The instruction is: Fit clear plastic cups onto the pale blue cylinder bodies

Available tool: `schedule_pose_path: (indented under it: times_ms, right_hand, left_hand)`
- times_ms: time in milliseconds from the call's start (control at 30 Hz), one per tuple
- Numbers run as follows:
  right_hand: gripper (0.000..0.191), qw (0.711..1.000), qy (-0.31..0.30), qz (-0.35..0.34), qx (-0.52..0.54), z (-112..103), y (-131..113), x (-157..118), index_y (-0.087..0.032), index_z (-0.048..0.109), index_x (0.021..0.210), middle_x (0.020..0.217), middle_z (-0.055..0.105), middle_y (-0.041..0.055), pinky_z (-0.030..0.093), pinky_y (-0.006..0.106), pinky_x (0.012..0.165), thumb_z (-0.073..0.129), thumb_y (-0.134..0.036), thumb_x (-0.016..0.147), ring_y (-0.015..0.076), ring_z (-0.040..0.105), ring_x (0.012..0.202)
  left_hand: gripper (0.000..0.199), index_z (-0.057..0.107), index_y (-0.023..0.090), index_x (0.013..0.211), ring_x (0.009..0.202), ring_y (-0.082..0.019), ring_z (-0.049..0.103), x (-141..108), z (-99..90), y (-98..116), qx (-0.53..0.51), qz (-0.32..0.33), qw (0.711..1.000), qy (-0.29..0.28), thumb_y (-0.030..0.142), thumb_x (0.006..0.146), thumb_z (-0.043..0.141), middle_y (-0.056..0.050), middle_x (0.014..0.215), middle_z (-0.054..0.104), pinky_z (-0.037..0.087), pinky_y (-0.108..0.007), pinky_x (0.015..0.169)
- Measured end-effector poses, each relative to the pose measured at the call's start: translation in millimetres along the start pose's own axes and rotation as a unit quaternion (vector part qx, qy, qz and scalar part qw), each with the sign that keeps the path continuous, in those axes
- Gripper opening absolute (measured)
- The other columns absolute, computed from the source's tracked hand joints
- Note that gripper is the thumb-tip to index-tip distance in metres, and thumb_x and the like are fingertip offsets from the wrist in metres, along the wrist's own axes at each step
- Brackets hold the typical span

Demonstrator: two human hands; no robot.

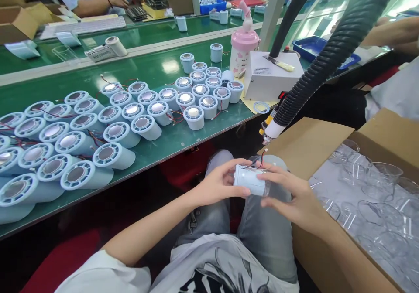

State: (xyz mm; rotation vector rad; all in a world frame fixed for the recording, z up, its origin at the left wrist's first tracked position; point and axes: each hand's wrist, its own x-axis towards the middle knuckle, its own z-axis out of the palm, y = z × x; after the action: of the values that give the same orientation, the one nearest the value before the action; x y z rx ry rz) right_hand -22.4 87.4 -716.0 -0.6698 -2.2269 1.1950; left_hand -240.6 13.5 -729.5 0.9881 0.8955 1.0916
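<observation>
Over my lap, a light-blue cylinder [249, 180] lies on its side between my hands, with thin red and black wires rising from its top edge. My left hand [221, 184] is wrapped round its left end, thumb along the lower side. At the right end, a clear rim shows, and my right hand [290, 192] has its fingers on top and its thumb near the bottom of that end. Many similar light-blue cylinders [193, 117] with round metallic centres stand or tilt on the green table to the left.
An open cardboard box [330, 258] of clear plastic cups [379, 182] is at my right. A black ribbed hose [337, 44] hangs above, beside a white device [273, 77] and a pink bottle [244, 44]. Other people work across the table and at the right.
</observation>
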Motion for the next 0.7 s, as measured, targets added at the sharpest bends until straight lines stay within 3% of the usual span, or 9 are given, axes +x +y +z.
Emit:
schedule_pose_path:
  times_ms: [67, 133, 333, 500, 700]
  right_hand:
    - [0.041, 0.998, -0.001, -0.033, -0.048, -0.2, -1.0, -6.1, -0.034, 0.062, 0.119, 0.139, 0.055, 0.0046, 0.045, 0.043, 0.106, 0.073, -0.021, 0.082, 0.0267, 0.052, 0.128]
    - [0.04, 0.999, -0.014, -0.024, -0.024, -0.2, -1.8, -9.8, -0.035, 0.06, 0.12, 0.139, 0.056, 0.0031, 0.048, 0.039, 0.104, 0.071, -0.022, 0.084, 0.0254, 0.05, 0.13]
    - [0.043, 0.989, -0.044, 0.059, 0.125, -2.4, -7.1, -9.5, -0.036, 0.057, 0.121, 0.134, 0.058, 0.0009, 0.056, 0.03, 0.094, 0.073, -0.024, 0.083, 0.0234, 0.05, 0.13]
    - [0.041, 0.982, -0.044, 0.093, 0.16, -4.3, -12.8, -10.3, -0.038, 0.058, 0.12, 0.128, 0.06, -0.0016, 0.056, 0.023, 0.089, 0.073, -0.025, 0.083, 0.0178, 0.058, 0.116]
    - [0.037, 0.962, -0.052, 0.142, 0.229, -3.8, -17.6, -10.5, -0.035, 0.058, 0.12, 0.125, 0.06, 0.0013, 0.055, 0.026, 0.087, 0.071, -0.031, 0.085, 0.0192, 0.059, 0.112]
  left_hand:
    - [0.069, 0.046, 0.025, 0.134, 0.081, -0.015, 0.065, -3.4, 1.0, 0.2, -0.026, -0.024, 0.999, -0.012, 0.03, 0.073, 0.078, -0.009, 0.117, 0.06, 0.057, -0.031, 0.071]
    - [0.076, 0.043, 0.027, 0.139, 0.081, -0.017, 0.065, -6.8, 0.6, 3.4, 0.003, -0.026, 0.999, -0.028, 0.033, 0.072, 0.08, -0.01, 0.119, 0.06, 0.057, -0.032, 0.069]
    - [0.078, 0.05, 0.028, 0.138, 0.117, -0.026, 0.059, -13.1, 0.2, 15.2, 0.096, 0.043, 0.994, -0.038, 0.02, 0.067, 0.083, -0.01, 0.138, 0.054, 0.05, -0.036, 0.097]
    - [0.078, 0.053, 0.029, 0.136, 0.123, -0.025, 0.056, -15.5, 2.3, 19.1, 0.148, 0.085, 0.984, -0.042, 0.016, 0.066, 0.084, -0.008, 0.137, 0.056, 0.049, -0.033, 0.1]
    - [0.078, 0.051, 0.031, 0.137, 0.126, -0.025, 0.053, -17.1, 3.0, 22.8, 0.192, 0.114, 0.974, -0.05, 0.017, 0.067, 0.083, -0.008, 0.139, 0.054, 0.049, -0.034, 0.1]
